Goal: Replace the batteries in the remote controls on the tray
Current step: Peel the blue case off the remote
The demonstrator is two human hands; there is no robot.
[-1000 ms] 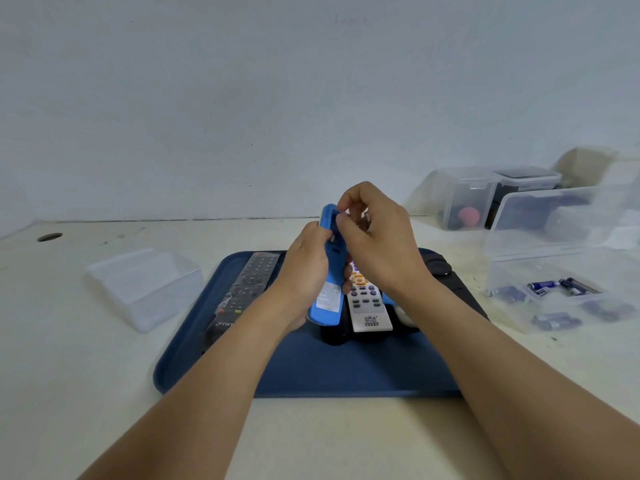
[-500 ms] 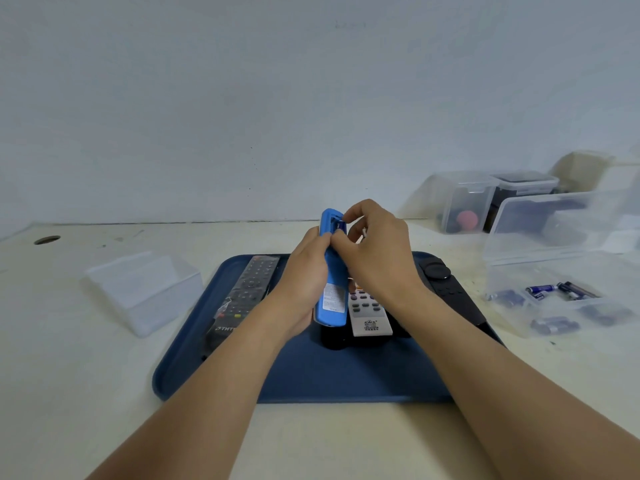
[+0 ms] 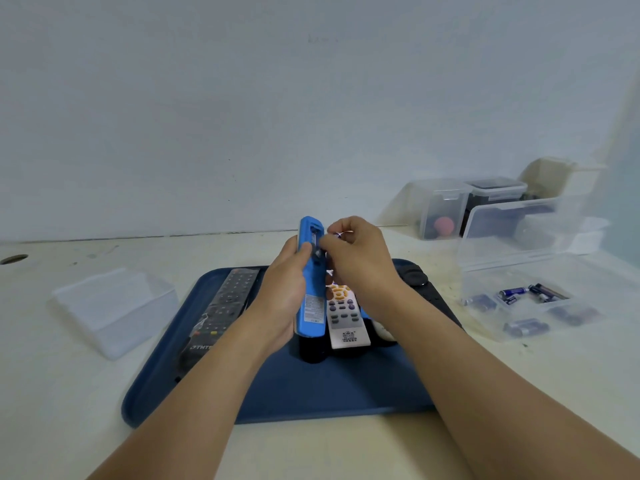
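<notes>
The blue remote [image 3: 310, 285] is held upright above the tray [image 3: 311, 393], gripped by the left hand [image 3: 282, 299], so its open battery bay faces the right hand [image 3: 360, 261], whose curled fingers pinch at a battery there. Spare batteries [image 3: 512, 292] lie in the clear box, right.

3 remotes [image 3: 311, 299] visible, 1 tray [image 3: 311, 393], approx. 5 clear boxes [image 3: 114, 306].
</notes>
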